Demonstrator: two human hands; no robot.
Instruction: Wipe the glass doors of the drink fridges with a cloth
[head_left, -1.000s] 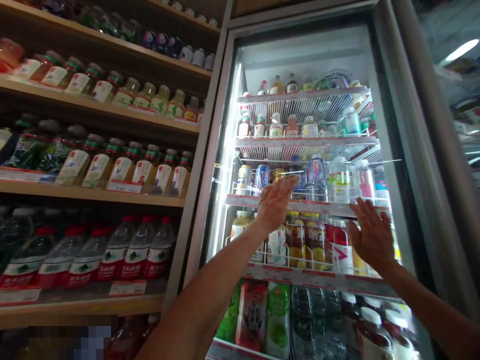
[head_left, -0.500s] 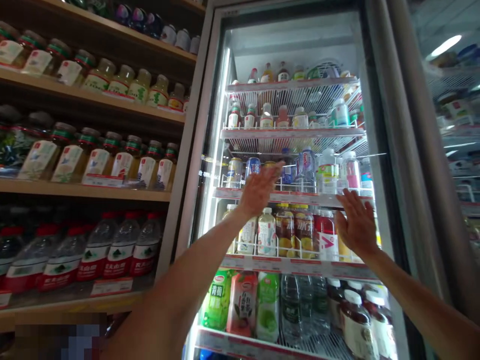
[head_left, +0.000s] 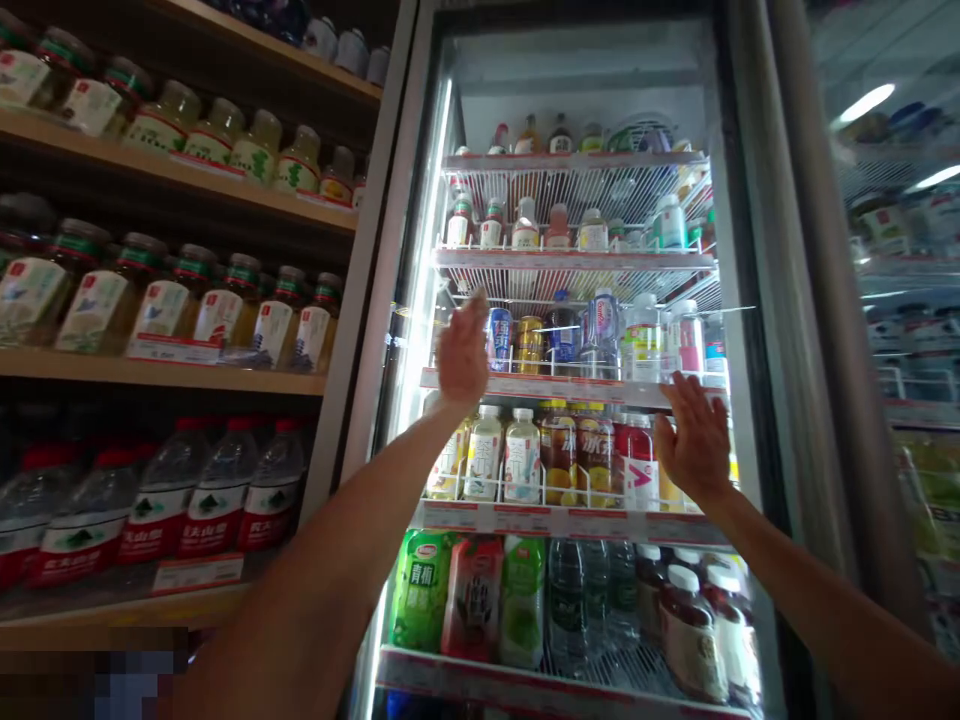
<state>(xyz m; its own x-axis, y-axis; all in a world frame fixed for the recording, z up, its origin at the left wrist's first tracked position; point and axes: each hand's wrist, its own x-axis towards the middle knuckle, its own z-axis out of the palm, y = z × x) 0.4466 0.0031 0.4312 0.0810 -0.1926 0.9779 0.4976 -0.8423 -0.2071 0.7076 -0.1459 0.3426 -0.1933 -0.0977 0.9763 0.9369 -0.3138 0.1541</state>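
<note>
Hands of one person are raised in front of a lit drinks cooler [head_left: 585,85], seen from below. The left hand [head_left: 463,352] is held upright at the left end of the third shelf from the top, its back to the camera and its fingers pressed close together, pointing up. It is just beside a blue can [head_left: 499,338], with a gold can [head_left: 529,343] next along; whether anything is touched by the palm cannot be told. The right hand [head_left: 694,443] is held flat with its fingers spread, fingertips reaching the shelf rail [head_left: 570,388] at the right end of that same shelf. It partly covers the row below, right next to a red-labelled bottle [head_left: 637,465]. Pale milky bottles [head_left: 484,452] are lined up at the left of that lower row. Left of the cooler, wooden shelves [head_left: 150,372] are filled with tea bottles [head_left: 161,305], and water bottles [head_left: 214,490] with red labels are ranged underneath.
</note>
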